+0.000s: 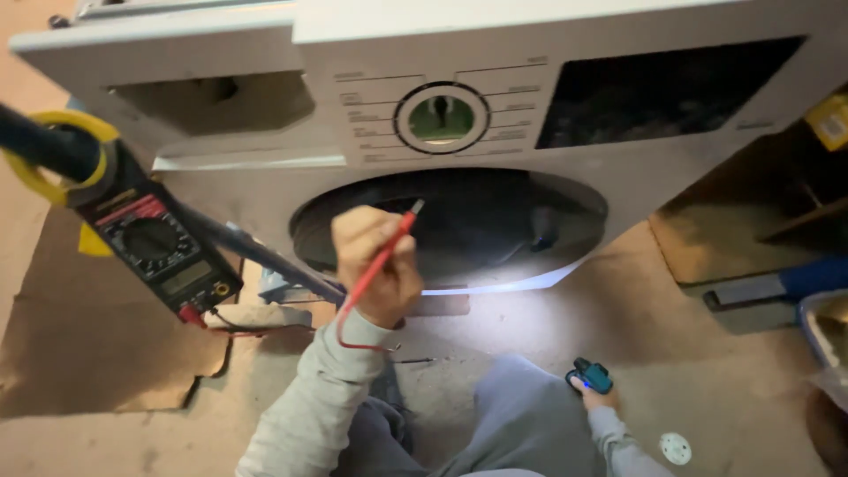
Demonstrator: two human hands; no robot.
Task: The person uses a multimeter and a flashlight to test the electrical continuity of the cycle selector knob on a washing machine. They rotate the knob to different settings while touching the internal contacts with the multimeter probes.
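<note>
Before the washing machine, my left hand clamps the red probe, my right hand grips a small teal flashlight.

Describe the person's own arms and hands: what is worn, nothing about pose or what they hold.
Both arms wear long, light grey sleeves of soft knit fabric, ribbed at the cuffs. The left hand and right hand are bare: no gloves, and no rings or watch that show. The left sleeve creases along the forearm; only the cuff end of the right sleeve is in view.
</note>
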